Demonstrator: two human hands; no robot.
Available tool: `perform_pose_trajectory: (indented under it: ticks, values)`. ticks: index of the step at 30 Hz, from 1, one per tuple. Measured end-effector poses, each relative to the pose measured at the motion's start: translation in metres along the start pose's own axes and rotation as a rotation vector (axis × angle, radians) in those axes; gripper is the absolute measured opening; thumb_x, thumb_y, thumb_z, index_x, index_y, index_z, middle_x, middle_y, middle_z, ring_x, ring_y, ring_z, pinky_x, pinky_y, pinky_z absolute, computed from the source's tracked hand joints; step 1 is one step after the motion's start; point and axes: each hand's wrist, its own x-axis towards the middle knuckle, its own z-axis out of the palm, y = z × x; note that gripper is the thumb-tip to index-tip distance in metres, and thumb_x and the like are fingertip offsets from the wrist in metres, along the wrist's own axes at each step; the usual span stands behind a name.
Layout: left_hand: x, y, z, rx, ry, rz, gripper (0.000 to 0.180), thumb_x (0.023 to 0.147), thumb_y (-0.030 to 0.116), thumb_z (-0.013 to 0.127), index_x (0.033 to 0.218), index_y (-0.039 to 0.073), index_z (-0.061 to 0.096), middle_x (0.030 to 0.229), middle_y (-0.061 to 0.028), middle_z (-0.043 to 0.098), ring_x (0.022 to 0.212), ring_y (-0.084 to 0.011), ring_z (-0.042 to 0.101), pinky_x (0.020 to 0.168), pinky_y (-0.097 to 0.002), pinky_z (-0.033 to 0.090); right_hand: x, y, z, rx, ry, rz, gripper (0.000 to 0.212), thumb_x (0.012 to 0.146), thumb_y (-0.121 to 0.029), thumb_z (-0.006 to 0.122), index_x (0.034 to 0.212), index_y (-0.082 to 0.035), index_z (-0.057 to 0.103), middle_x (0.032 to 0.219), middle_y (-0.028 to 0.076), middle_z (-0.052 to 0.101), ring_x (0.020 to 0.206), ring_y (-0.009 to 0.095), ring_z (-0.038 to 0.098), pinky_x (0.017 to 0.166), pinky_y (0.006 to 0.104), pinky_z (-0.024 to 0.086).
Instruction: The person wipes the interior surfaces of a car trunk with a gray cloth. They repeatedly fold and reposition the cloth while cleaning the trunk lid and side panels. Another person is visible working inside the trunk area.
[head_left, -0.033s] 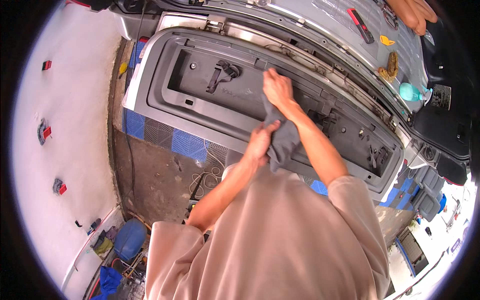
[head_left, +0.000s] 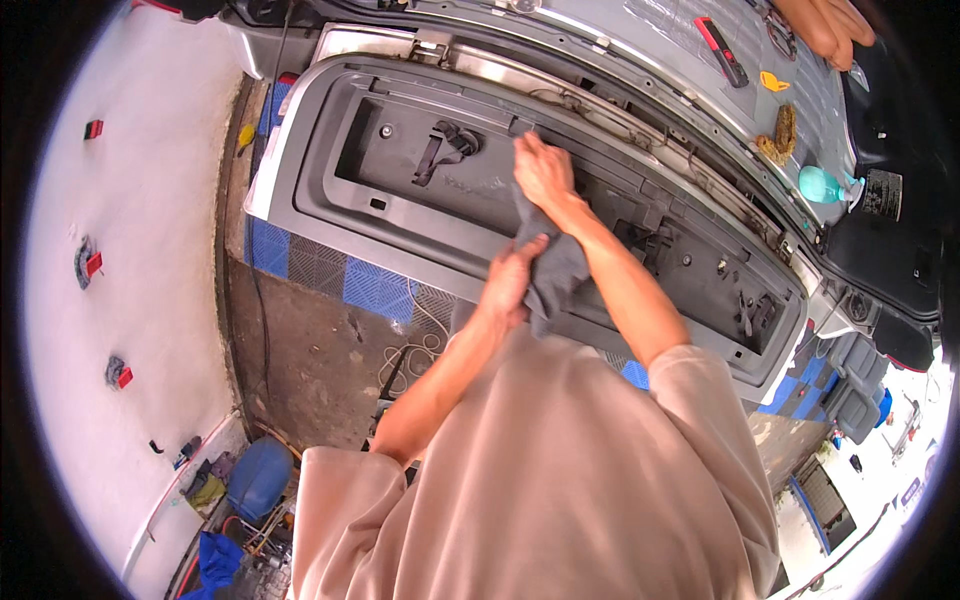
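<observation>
Setting: grey tailgate panel (head_left: 420,215), opened flat.
Right hand (head_left: 545,172): clamped on grey cloth (head_left: 550,265), pressed for wiping.
Left hand (head_left: 512,280): closed on cloth's slack, kept taut.

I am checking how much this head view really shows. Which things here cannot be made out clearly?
- Palm of the right hand: hidden against the grey cloth it presses on the tailgate inner panel.
- Fingertips of the left hand: buried in the cloth's folds.
- Another person's hand: cut off by the top edge.
- Clutter near the blue container: too small and bent by the fisheye rim.
</observation>
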Motion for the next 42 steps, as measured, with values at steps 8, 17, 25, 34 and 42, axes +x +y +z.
perform_pose_trajectory:
  ticks: [8,17,25,34,42]
  values:
    - [0.0,-0.007,0.013,0.084,-0.103,-0.047,0.039,0.101,0.027,0.064,0.123,-0.006,0.063,0.107,-0.0132,0.074,0.093,-0.0257,0.074,0.085,-0.0388,0.061,-0.027,0.034,-0.021,-0.094,-0.101,0.035,0.012,0.094,-0.016,0.059,0.088,-0.005,0.06,0.098,0.016,0.066,0.075,0.041,0.069,0.068,0.0518,0.056]
    - [0.003,0.009,-0.001,-0.113,-0.03,-0.001,0.048,0.1,0.019,0.068,0.136,-0.004,0.046,0.122,-0.0179,0.066,0.102,-0.0269,0.071,0.084,-0.0425,0.063,0.013,0.005,0.01,-0.074,-0.122,-0.036,0.011,0.093,-0.012,0.058,0.094,-0.002,0.063,0.119,0.021,0.069,0.084,0.042,0.071,0.076,0.0528,0.056]
    - [0.001,0.035,-0.011,0.072,-0.099,-0.138,0.057,0.097,0.018,0.071,0.141,-0.006,0.044,0.122,-0.0176,0.066,0.106,-0.0257,0.069,0.087,-0.0383,0.059,-0.002,-0.001,-0.01,-0.159,-0.146,0.107,0.016,0.097,-0.016,0.058,0.092,-0.002,0.061,0.116,0.022,0.07,0.079,0.04,0.072,0.072,0.053,0.057]
    - [0.0,0.09,-0.046,0.134,-0.117,-0.164,0.051,0.097,0.019,0.071,0.135,-0.007,0.048,0.119,-0.0178,0.067,0.098,-0.0244,0.072,0.081,-0.037,0.062,0.007,-0.019,0.009,-0.251,-0.092,0.13,0.013,0.097,-0.014,0.058,0.088,-0.004,0.061,0.104,0.018,0.069,0.069,0.037,0.07,0.056,0.0459,0.057]
    - [-0.003,0.106,-0.053,0.273,-0.044,-0.131,0.072,0.098,0.02,0.072,0.151,-0.008,0.031,0.137,-0.0216,0.059,0.121,-0.0276,0.063,0.098,-0.0418,0.056,0.022,-0.036,0.034,-0.133,0.087,0.039,0.013,0.095,-0.016,0.061,0.089,-0.004,0.06,0.094,0.015,0.064,0.068,0.039,0.067,0.061,0.0499,0.056]
